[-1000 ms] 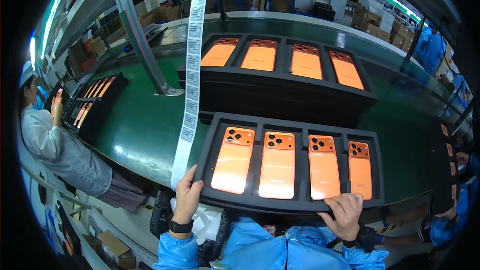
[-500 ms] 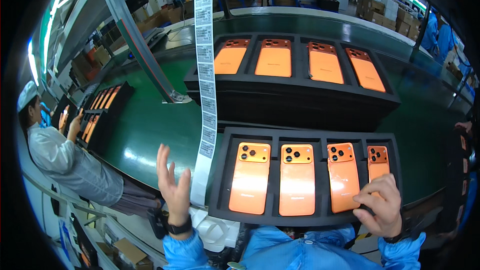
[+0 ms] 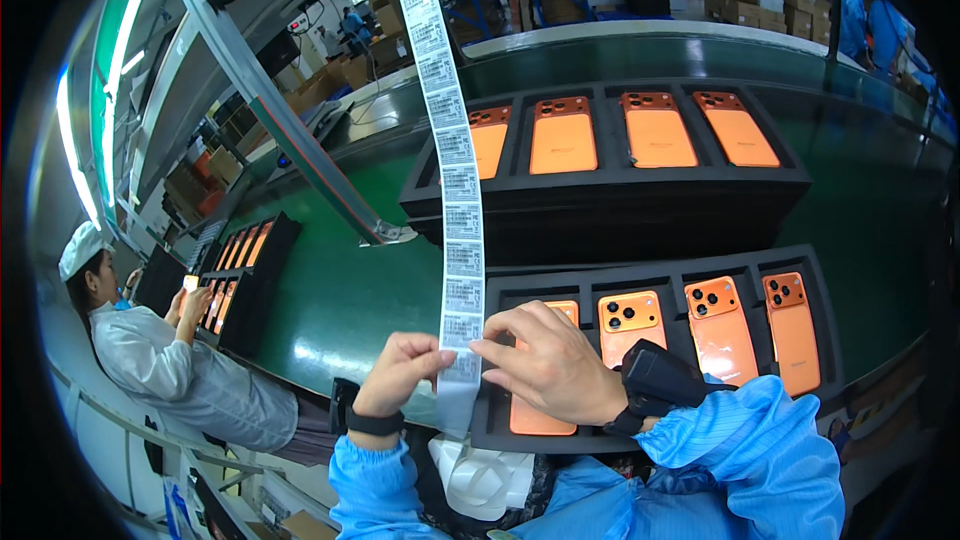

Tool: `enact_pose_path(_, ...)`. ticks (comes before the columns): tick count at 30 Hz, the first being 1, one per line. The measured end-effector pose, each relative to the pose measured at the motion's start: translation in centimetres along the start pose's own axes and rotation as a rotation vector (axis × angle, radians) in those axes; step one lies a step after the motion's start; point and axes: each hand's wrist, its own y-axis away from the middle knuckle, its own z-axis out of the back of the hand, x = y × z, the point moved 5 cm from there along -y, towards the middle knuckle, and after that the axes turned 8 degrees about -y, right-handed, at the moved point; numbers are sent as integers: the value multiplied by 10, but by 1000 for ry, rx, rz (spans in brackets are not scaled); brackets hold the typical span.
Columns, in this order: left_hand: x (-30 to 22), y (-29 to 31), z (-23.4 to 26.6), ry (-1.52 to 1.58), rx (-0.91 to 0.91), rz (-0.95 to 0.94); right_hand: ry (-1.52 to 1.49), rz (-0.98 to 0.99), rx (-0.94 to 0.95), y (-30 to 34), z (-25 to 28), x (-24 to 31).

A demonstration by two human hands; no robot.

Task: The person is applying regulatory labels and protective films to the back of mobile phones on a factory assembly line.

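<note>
A long white strip of printed labels [image 3: 461, 210] hangs down in front of me. At its lower part, my left hand [image 3: 405, 372] pinches the left edge between thumb and finger. My right hand [image 3: 552, 362] is closed at the right edge of the strip, thumb and index fingertips on a label. Beneath my right forearm and hand lies a black tray [image 3: 750, 292] with a row of orange phones [image 3: 720, 330], backs up, each in its own slot. My right hand partly hides the leftmost phone [image 3: 540, 420], and the wrist covers part of the one beside it.
Behind the near tray, a raised black tray [image 3: 610, 210] holds more orange phones [image 3: 660, 135]. The green conveyor belt [image 3: 345, 290] runs beneath. A metal post [image 3: 270, 100] stands at left. A co-worker [image 3: 180, 360] handles a phone beside another tray. White backing paper [image 3: 485, 480] hangs below the strip.
Both hands have come together at the label strip. My right hand left the rightmost phone and moved left; my left hand went from spread to pinching. The view has shifted somewhat.
</note>
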Motion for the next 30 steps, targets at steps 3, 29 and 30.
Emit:
enact_pose_path(3,-19,40,-14,-4,-24,-26,-35,-6,32,1,-12,10)
enact_pose_path(29,9,85,-44,474,-308,25,210,290,-30,22,-29,65)
enact_pose_path(30,14,82,-41,478,-304,26,182,277,-7,24,-30,63)
